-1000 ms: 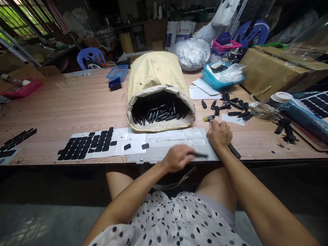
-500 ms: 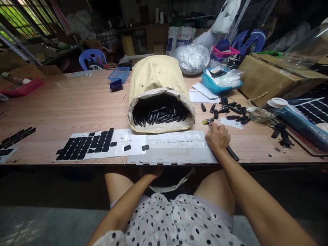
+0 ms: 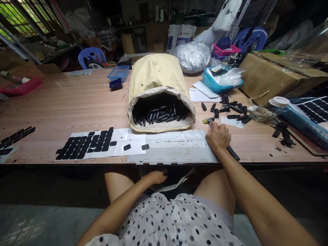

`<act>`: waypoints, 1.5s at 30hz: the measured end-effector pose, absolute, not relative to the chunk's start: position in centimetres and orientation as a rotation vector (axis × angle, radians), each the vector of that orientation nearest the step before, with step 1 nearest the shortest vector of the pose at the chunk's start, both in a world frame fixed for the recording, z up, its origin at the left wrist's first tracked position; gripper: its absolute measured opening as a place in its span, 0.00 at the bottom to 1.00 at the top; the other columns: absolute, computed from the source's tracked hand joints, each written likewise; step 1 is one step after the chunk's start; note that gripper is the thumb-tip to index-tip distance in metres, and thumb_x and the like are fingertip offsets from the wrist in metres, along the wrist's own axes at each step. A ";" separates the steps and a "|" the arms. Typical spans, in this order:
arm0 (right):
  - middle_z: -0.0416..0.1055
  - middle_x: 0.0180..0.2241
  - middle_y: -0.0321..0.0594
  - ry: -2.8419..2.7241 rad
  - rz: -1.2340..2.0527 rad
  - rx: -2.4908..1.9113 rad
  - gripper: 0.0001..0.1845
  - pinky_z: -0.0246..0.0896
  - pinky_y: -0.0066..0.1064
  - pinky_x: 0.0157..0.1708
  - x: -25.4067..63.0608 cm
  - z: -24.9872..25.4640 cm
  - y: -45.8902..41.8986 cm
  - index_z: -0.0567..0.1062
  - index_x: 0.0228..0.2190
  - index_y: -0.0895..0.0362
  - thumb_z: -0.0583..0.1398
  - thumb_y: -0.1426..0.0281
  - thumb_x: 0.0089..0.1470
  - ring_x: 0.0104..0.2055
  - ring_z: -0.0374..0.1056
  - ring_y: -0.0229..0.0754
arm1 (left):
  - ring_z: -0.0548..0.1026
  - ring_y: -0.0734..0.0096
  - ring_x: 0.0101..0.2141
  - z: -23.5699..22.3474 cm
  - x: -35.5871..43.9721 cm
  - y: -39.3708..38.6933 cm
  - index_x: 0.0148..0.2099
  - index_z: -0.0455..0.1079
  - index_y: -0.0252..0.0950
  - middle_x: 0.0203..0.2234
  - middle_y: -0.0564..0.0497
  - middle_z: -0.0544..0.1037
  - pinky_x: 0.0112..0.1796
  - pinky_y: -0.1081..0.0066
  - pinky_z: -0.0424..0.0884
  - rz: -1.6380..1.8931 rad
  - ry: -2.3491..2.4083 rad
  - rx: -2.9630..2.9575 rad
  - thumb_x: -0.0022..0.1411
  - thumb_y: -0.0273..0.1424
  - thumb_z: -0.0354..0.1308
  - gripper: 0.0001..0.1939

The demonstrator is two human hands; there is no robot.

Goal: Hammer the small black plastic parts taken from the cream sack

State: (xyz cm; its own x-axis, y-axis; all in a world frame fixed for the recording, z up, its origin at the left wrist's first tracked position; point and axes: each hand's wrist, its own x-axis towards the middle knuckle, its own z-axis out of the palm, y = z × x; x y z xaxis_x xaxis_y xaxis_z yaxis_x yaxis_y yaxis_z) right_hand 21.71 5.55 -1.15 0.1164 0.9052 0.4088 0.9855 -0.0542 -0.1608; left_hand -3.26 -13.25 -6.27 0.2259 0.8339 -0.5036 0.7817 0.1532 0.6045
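- We have the hammer-like tool [image 3: 233,152] at the right end of the grey board [image 3: 174,155]; its yellow-and-black head lies away from us, its black handle towards our edge of the table [image 3: 89,99];
- our right hand [image 3: 218,136] is closed round the tool – head and handle both show beyond the fist;
- our left hand [image 3: 156,177] is well apart from it, below the table edge and over a dark container with a pale rim [image 3: 176,186]; its fingertips are dim – we cannot tell whether they grip anything;
- left of the board we see a white sheet [image 3: 132,140], with rounded black patches [image 3: 104,140] in slanting rows; two patches sit apart from the rows, nearer the board;
- just behind the board a cream sack [image 3: 156,73] lies on its side, mouth towards us; slim black pieces [image 3: 162,114] are heaped inside it;
- right of the sack, more loose black parts [image 3: 233,117] are scattered on the wood, beyond the tool's head;
- farther back we see a turquoise basin [image 3: 217,89] with plastic bags in it, a cardboard box [image 3: 269,80] to its right, and a blue basket [image 3: 119,76] left of the sack.
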 end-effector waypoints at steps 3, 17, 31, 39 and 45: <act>0.67 0.38 0.51 -1.827 -0.286 -2.006 0.19 0.50 0.36 0.33 21.7 -1.4 5.6 0.76 0.48 0.57 0.52 0.71 0.59 0.41 0.62 0.53 | 0.78 0.66 0.34 -1.0 -4.8 -13.5 0.43 0.79 0.42 0.33 0.52 0.83 0.38 0.69 0.74 -0.132 1.067 1.608 0.57 0.39 0.63 0.13; 0.66 0.40 0.52 -1.856 -0.268 -2.040 0.19 0.51 0.35 0.34 21.5 -1.3 5.7 0.74 0.50 0.58 0.52 0.70 0.59 0.43 0.62 0.53 | 0.78 0.50 0.49 6.5 -10.8 3.1 0.47 0.78 0.31 0.48 0.35 0.79 0.48 0.62 0.73 0.249 2.707 1.349 0.62 0.28 0.55 0.14; 0.65 0.40 0.51 -1.824 -0.267 -2.044 0.19 0.53 0.37 0.36 21.3 -1.5 5.9 0.74 0.49 0.57 0.53 0.70 0.58 0.43 0.60 0.52 | 0.79 0.58 0.41 8.1 -10.0 0.3 0.43 0.79 0.35 0.36 0.44 0.82 0.40 0.65 0.75 0.597 2.569 1.356 0.57 0.29 0.62 0.11; 0.66 0.41 0.52 -1.839 -0.229 -2.054 0.19 0.52 0.37 0.36 21.2 -1.1 5.7 0.74 0.50 0.57 0.52 0.70 0.59 0.44 0.60 0.53 | 0.74 0.69 0.32 4.6 -1.3 -0.3 0.37 0.79 0.36 0.29 0.52 0.78 0.35 0.71 0.70 0.601 1.737 1.865 0.51 0.26 0.64 0.08; 0.67 0.41 0.52 -1.830 -0.198 -2.057 0.20 0.52 0.37 0.36 21.0 -0.9 5.4 0.75 0.50 0.57 0.52 0.71 0.59 0.44 0.61 0.53 | 0.75 0.64 0.41 3.1 1.3 0.1 0.44 0.78 0.42 0.39 0.51 0.78 0.40 0.69 0.70 0.554 1.833 1.874 0.57 0.29 0.62 0.11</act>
State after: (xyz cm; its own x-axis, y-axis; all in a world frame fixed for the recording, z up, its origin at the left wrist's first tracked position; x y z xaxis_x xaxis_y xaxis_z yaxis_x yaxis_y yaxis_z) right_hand 20.99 5.39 -0.90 0.1430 0.9258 0.3498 0.9793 -0.0811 -0.1857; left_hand 1.33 0.10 3.09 0.0319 0.9990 -0.0309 0.8149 -0.0081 0.5795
